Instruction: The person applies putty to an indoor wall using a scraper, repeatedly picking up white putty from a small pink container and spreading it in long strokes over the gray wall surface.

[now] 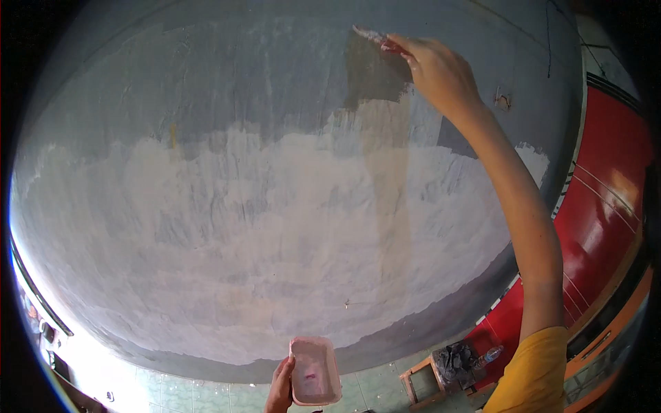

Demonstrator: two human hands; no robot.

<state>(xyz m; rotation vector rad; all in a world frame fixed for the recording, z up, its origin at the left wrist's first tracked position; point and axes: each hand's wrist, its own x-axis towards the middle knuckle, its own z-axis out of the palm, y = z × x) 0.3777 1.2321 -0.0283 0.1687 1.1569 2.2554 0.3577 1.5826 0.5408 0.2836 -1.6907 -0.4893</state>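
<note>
Mid-coat on wall (275,206): right hand (441,69) clamped on brush (372,34), tip touching wet dark patch (375,76). Left hand (280,389) grips pink tray (315,372). Next likely: steady downward stroke, reload when dry.

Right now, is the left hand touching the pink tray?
Touching. The head view shows the left hand gripping the left edge of the pink tray, with its fingers wrapped on the rim and no gap between them.
</note>
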